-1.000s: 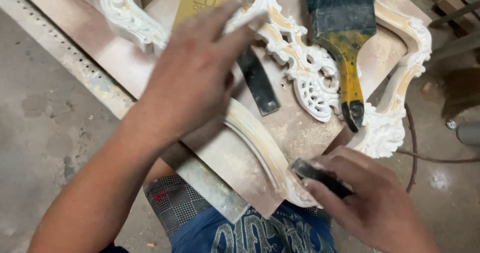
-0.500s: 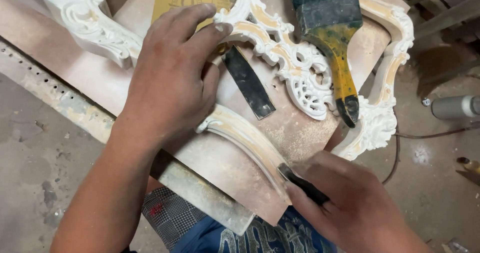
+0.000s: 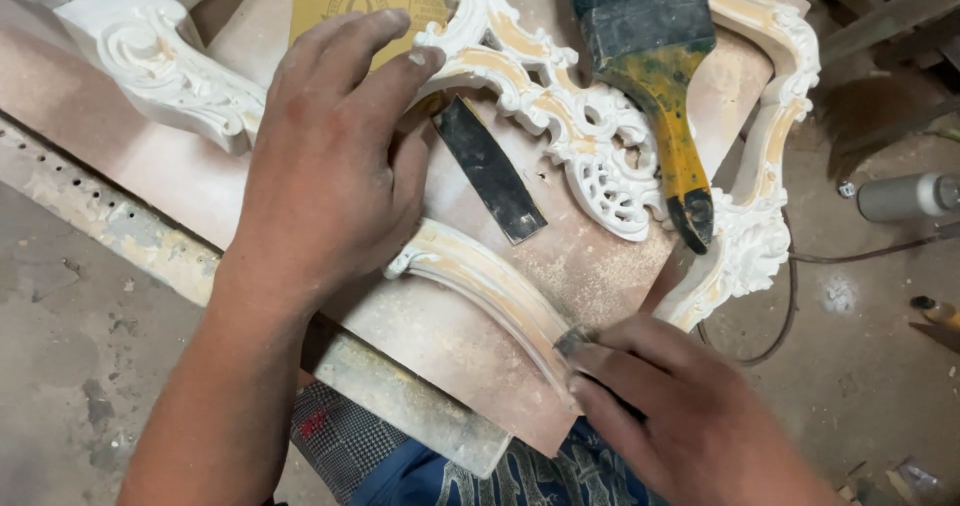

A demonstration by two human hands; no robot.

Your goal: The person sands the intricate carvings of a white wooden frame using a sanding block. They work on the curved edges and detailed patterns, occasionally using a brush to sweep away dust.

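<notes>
nearest, the right hand (image 3: pixel 680 416) pinches a small dark sanding piece (image 3: pixel 573 340) against the curved moulding (image 3: pixel 490 281) on the board (image 3: pixel 440 336) — the left hand (image 3: pixel 330 156) lies flat, fingers spread, likely steadying the white carved frame (image 3: pixel 590 146). beyond, a yellow-handled brush (image 3: pixel 665 76) rests.
</notes>
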